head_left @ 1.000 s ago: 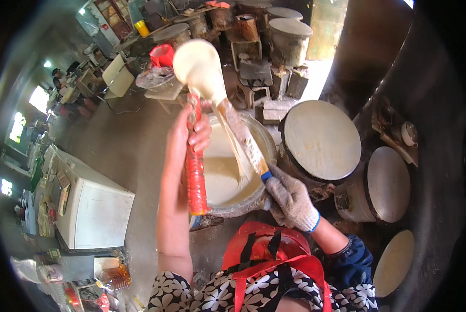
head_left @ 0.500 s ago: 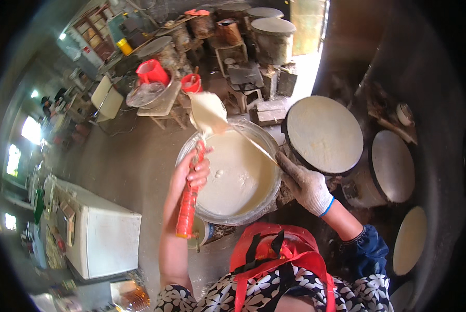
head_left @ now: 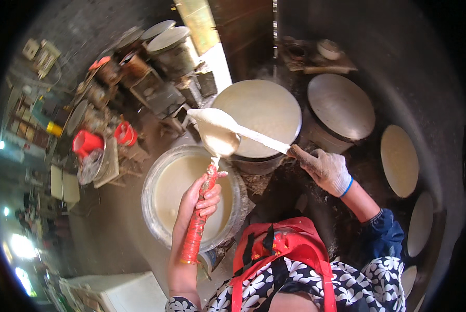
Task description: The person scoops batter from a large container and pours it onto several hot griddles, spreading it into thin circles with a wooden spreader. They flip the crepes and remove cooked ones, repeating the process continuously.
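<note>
My bare left hand (head_left: 197, 200) is wrapped round the red-bound handle of a ladle (head_left: 225, 144), whose metal bowl hangs between a basin and a round griddle. In my right hand (head_left: 329, 171), which wears a whitish glove with dark fingertips, is a long white spreader stick (head_left: 261, 139) coated in batter. Its broad end lies across the top of the ladle bowl; what the bowl holds is partly hidden. Pale batter (head_left: 178, 190) fills part of the wide basin (head_left: 151, 223) below. Just beyond the ladle, the round griddle (head_left: 264, 106) bears a pale layer over its top.
More round griddles (head_left: 342, 106) curve along the right, one with a pale sheet (head_left: 399, 161) on it. Red buckets (head_left: 87, 143) stand on a low table at the left. A white cabinet (head_left: 134, 294) is at lower left. Lidded drums (head_left: 170, 44) stand at the back.
My view has turned to the right, so the basin sits further left. The ladle and spreader stick have moved from above the basin to the near edge of the griddle.
</note>
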The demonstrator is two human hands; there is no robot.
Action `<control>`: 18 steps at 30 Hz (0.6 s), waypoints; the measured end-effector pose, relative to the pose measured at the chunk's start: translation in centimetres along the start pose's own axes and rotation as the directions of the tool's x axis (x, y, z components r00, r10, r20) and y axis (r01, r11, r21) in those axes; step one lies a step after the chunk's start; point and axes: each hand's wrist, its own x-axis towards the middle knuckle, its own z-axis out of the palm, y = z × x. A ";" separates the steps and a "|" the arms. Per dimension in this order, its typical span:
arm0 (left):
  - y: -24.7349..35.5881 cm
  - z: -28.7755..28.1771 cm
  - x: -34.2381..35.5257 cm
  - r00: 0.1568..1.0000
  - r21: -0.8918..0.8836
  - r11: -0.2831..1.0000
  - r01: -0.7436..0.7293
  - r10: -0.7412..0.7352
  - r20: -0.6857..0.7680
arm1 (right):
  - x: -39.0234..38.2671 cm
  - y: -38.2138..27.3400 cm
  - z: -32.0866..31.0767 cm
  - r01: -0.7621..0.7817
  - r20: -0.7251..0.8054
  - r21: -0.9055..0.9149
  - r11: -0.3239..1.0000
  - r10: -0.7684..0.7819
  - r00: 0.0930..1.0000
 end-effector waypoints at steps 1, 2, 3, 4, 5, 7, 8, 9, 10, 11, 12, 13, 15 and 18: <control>-0.4 0.3 1.3 0.994 -0.117 0.991 0.069 -0.058 0.095 | -0.5 1.4 0.1 -0.026 0.002 0.009 1.000 0.026 1.000; -0.7 0.4 2.5 0.977 -0.230 0.963 0.142 -0.099 0.188 | -0.8 2.4 -0.2 -0.048 0.041 -0.030 0.998 0.049 0.998; -1.2 0.8 4.2 0.944 -0.360 0.899 0.250 -0.144 0.296 | -1.3 3.8 -0.7 -0.071 0.078 -0.073 0.995 0.077 0.994; -1.7 1.6 5.8 0.926 -0.389 0.869 0.307 -0.178 0.333 | -1.9 5.2 -1.1 -0.091 0.115 -0.114 0.989 0.104 0.988; -2.1 2.6 7.4 0.905 -0.415 0.834 0.364 -0.212 0.369 | -2.7 6.8 -1.3 -0.126 0.150 -0.171 0.977 0.152 0.977; -3.3 4.0 10.9 0.846 -0.483 0.725 0.491 -0.263 0.464 | -4.7 10.3 -0.9 -0.166 0.125 -0.159 0.973 0.186 0.975; -3.8 4.6 12.5 0.835 -0.515 0.678 0.524 -0.290 0.468 | -5.8 11.8 -0.7 -0.184 0.114 -0.150 0.972 0.201 0.973; -4.3 5.4 14.1 0.824 -0.547 0.628 0.553 -0.316 0.471 | -6.7 13.1 -0.7 -0.225 0.149 -0.136 0.965 0.244 0.958; -4.8 6.0 15.6 0.813 -0.577 0.577 0.578 -0.339 0.474 | -8.1 14.6 -0.4 -0.240 0.117 -0.149 0.959 0.258 0.959; -5.7 5.5 17.2 0.779 -0.597 0.508 0.622 -0.323 0.537 | -10.1 15.9 0.7 -0.251 0.090 -0.162 0.954 0.268 0.959; -6.2 5.7 18.4 0.779 -0.614 0.483 0.625 -0.329 0.534 | -11.6 16.9 1.2 -0.261 0.061 -0.170 0.950 0.274 0.960; -6.8 6.0 19.6 0.779 -0.631 0.457 0.627 -0.335 0.531 | -13.2 17.4 1.2 -0.304 0.118 -0.162 0.939 0.324 0.939; -7.4 7.9 21.7 0.795 -0.669 0.430 0.606 -0.355 0.492 | -15.2 18.0 -1.0 -0.389 0.254 -0.145 0.910 0.414 0.874; -8.3 10.0 26.2 0.765 -0.687 0.355 0.633 -0.418 0.489 | -19.2 19.6 -2.3 -0.461 0.315 -0.177 0.869 0.494 0.810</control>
